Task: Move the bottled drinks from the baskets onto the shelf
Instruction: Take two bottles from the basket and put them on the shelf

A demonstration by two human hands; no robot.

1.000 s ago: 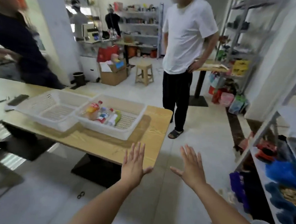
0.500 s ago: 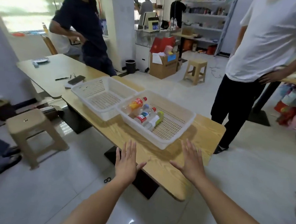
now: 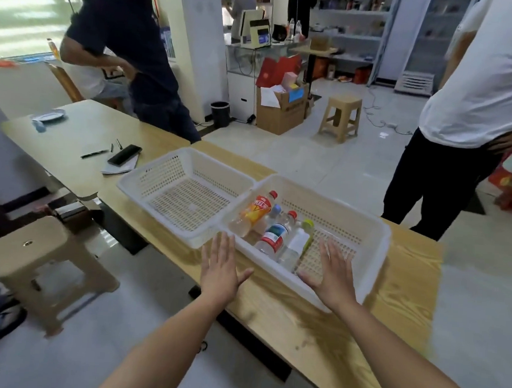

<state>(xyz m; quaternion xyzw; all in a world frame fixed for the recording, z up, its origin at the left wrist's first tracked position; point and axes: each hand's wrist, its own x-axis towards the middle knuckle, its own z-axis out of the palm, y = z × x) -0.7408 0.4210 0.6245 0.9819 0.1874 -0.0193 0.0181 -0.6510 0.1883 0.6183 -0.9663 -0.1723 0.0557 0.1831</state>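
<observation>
Two white perforated baskets stand side by side on a wooden table (image 3: 330, 329). The left basket (image 3: 146, 183) holds nothing. In the right basket (image 3: 379, 232) lie several bottles: an orange-labelled one with a red cap (image 3: 255, 212), a red-capped water bottle (image 3: 276, 236), a yellow-green-capped bottle (image 3: 298, 245) and a blue-capped one partly hidden between them. My left hand (image 3: 219, 267) is spread flat over the near edges of the baskets. My right hand (image 3: 332, 275) is spread flat above the right basket, beside the bottles. Neither hand holds anything.
A person in a white shirt (image 3: 482, 97) stands at the right, beyond the table's far end. Another in dark blue (image 3: 131, 48) stands behind the left table, where a phone (image 3: 124, 155) and pens lie. Plastic stools (image 3: 36, 266) (image 3: 340, 116) stand on the floor.
The view has closed in on the table and baskets. Both open hands have moved forward, from short of the table's edge to above the baskets.
</observation>
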